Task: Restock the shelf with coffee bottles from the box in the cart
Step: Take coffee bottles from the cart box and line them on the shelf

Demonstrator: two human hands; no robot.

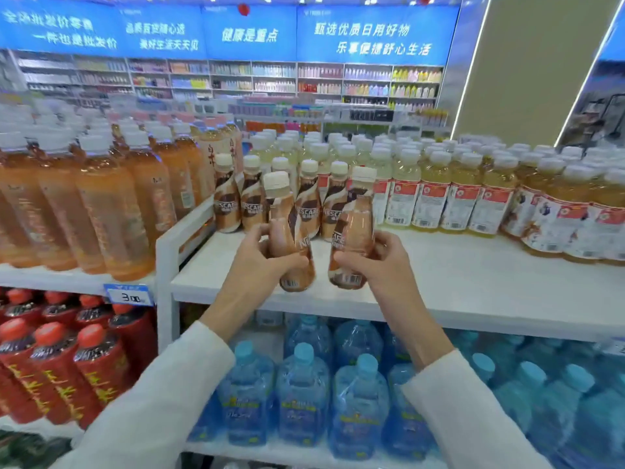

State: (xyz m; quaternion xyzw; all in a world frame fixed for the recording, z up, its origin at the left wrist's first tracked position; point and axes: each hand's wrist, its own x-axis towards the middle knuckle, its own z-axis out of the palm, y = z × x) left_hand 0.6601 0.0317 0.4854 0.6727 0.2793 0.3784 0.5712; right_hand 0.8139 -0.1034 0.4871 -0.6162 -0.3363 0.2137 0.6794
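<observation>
My left hand (pixel 260 262) grips a brown coffee bottle (pixel 287 225) with a cream cap, tilted slightly left over the white shelf (pixel 439 286). My right hand (pixel 375 262) grips a second coffee bottle (pixel 355 228), held nearly upright beside the first. Both bottles hover near the shelf's front edge. Behind them a row of several matching coffee bottles (pixel 252 198) stands at the back of the shelf. The box and cart are out of view.
Orange tea bottles (pixel 101 204) fill the lower shelf to the left, past a white divider (pixel 169 245). Pale yellow drink bottles (pixel 433 194) stand to the right of the coffee row. Blue water bottles (pixel 304 390) and red bottles (pixel 50 360) sit below.
</observation>
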